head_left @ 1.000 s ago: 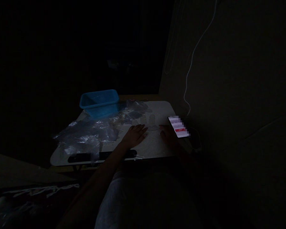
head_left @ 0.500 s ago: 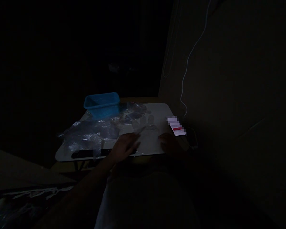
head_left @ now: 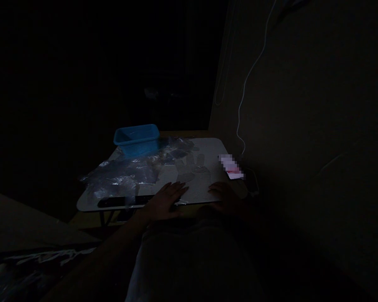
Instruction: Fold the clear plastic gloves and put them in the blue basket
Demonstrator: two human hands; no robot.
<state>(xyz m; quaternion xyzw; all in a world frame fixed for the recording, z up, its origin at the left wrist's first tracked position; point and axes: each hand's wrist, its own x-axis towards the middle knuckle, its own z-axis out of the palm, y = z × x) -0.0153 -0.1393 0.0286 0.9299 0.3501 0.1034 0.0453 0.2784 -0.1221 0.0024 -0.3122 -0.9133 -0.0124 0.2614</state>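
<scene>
The room is very dark. My left hand (head_left: 166,198) lies palm down at the front edge of a white table (head_left: 208,144), fingers stretched out and holding nothing. To its right, my right hand (head_left: 222,193) rests on the same edge with its fingers extended, though much of it is lost in shadow. Just beyond both hands, a thin see-through plastic piece (head_left: 193,171) lies flat, with two rounded lobes at its far side. Crumpled transparent plastic bags (head_left: 126,174) spread over the table's left half, near my left hand.
A blue plastic basket (head_left: 140,147) stands at the back left among the bags. A lit phone (head_left: 231,167) lies at the right edge. Behind it, a white cable (head_left: 244,92) hangs along the wall. A dark strip (head_left: 122,201) runs along the table's front left.
My left hand has flattened at the table edge, its fingers now still and spread. My right hand's fingers have straightened. The plastic piece lies flatter. The view has shifted slightly.
</scene>
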